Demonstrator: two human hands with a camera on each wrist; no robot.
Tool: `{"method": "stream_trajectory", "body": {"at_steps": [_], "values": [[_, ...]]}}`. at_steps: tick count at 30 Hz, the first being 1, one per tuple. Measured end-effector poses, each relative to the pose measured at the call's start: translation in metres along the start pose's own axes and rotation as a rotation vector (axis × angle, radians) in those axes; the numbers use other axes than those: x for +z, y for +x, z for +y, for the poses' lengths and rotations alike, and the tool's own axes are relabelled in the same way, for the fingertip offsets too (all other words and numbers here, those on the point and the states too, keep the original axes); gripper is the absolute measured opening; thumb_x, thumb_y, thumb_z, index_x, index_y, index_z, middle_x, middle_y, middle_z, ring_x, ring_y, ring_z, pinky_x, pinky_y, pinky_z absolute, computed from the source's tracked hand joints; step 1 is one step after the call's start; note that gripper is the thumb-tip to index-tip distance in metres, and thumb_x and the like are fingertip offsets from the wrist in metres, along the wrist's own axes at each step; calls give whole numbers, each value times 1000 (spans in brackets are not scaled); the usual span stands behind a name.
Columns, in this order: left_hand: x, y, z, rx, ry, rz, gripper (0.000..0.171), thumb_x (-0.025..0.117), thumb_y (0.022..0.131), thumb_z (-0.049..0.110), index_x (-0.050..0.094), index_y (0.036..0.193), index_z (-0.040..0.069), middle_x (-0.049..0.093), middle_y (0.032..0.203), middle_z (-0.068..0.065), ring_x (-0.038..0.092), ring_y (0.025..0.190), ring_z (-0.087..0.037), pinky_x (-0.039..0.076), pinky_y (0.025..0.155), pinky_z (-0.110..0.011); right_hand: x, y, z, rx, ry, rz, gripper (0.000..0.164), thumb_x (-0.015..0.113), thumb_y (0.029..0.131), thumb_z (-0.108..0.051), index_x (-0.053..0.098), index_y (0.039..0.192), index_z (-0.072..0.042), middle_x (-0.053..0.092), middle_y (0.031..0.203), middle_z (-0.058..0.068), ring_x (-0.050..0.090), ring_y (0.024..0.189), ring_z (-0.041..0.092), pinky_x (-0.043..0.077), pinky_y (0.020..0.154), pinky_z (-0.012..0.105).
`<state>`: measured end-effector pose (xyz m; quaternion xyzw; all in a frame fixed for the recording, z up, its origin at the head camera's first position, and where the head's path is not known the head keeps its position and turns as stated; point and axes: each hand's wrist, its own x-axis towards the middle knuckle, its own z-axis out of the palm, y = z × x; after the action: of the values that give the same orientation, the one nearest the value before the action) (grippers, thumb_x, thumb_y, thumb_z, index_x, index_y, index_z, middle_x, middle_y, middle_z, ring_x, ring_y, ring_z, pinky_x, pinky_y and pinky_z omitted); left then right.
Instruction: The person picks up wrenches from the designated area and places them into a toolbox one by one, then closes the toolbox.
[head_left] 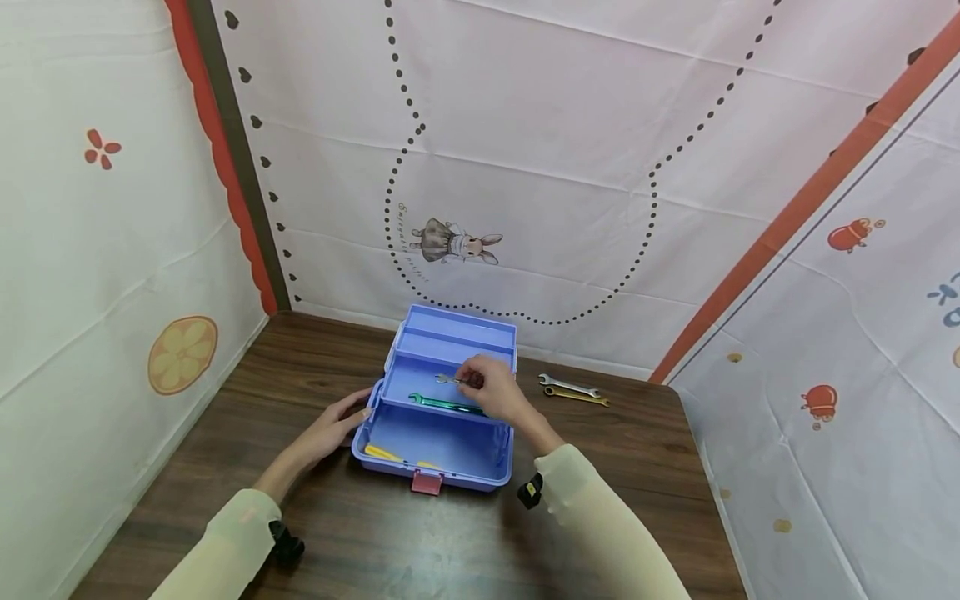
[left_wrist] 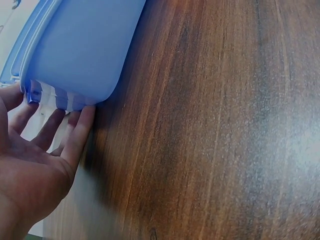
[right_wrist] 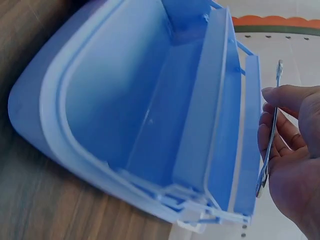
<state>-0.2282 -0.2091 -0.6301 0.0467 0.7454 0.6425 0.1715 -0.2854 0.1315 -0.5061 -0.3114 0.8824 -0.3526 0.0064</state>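
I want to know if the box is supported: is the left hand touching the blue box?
Touching. The left wrist view shows the left hand with fingertips against the blue box, no gap between them.

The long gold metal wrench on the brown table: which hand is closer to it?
Right. The right hand is over the blue plastic toolbox, left of the wrench; the left hand touches the toolbox's left side.

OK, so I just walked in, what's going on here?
Someone's right hand pinches a small silver wrench over an open blue toolbox, while their left hand touches the toolbox's left side. A green wrench lies in a tray of the toolbox. Another silver wrench and a gold wrench lie on the wood-grain table, to the right of the toolbox.
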Motion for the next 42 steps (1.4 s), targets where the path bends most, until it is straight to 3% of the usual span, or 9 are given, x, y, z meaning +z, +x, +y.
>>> {"method": "stream_trajectory", "body": {"at_steps": [19,42], "values": [[2,3,-2,-1,7,7,66,53,112,42,29,169,17,27,169,-24,49,140,-45,59,97,-49,42,5,9,97,13,-1,7,80,97,-10,76,102,-13,68,95,-3,62,84,9,55,74,26],[1,1,0,-1,-4,5,68,53,112,43,27,169,17,25,170,-25,49,139,-44,59,97,-50,56,3,12,98,-8,34,5,80,97,-11,78,102,-11,67,96,-2,64,86,9,57,74,24]]}}
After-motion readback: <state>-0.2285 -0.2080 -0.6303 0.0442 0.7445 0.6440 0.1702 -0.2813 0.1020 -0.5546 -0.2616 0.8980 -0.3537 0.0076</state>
